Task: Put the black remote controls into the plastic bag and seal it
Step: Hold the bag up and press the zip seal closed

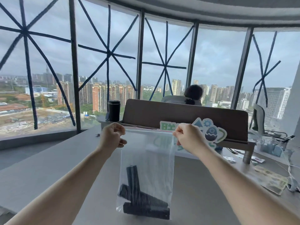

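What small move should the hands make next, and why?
Probably slide the pinching right hand along the zip strip toward the left hand. The black remote controls already lie at the bottom of the plastic bag, held up by its top corners.

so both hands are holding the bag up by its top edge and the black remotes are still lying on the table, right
Not quite. The left hand and right hand do hold the bag up by its top edge, but the black remotes are already inside it, piled at the bottom. The head view shows this.
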A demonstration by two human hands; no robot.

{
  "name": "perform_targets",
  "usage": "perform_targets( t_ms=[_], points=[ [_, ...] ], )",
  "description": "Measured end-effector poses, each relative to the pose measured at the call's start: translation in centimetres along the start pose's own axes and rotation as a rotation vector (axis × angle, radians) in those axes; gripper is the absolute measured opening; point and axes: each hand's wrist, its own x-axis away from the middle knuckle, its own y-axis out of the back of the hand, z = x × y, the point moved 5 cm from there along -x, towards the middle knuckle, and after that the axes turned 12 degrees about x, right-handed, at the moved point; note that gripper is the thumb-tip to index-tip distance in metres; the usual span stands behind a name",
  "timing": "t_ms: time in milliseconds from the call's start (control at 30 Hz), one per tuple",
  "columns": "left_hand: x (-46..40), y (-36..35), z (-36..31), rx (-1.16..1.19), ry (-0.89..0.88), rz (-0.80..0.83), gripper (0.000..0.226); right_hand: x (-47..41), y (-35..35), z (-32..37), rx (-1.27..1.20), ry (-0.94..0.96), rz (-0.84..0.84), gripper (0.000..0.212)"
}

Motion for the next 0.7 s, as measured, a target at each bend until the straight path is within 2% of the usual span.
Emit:
perform_targets(
  t_ms=[100, 233, 300, 400, 533, 700],
  points=[
    [-4.4, 1.8, 1.7, 0.087, 0.069, -0.054, 0.024, -5.1, -3.8, 2.0, -0.127, -0.047, -0.038, 0.026],
    [-9.9, 4.7, 2.3, 0.129, 0.019, -0.152, 0.025, -9.8, -6.5, 5.4, -0.314, -0.037, -0.159, 0.019],
    [-11.5, 6.0, 3.4, 0.148, 0.002, -0.181, 0.019, -10.4, -8.2, 6.4, -0.371, -0.027, -0.166, 0.018],
    [-11.8, 8.0, 7.7, 0.088, 0.046, -0.211, 0.009, -8.9, -13.0, 6.7, -0.421, -0.016, -0.041, 0.019],
    [-9.5, 10.4, 14.7, -0.026, 0.178, -0.194, 0.014, -4.5, -19.3, 6.0, -0.398, -0.047, 0.178, 0.023],
    [-4.0, 11.9, 18.5, -0.04, 0.256, -0.189, 0.005, 1.9, -22.3, 5.6, -0.464, -0.082, 0.502, 0.009]
  ],
)
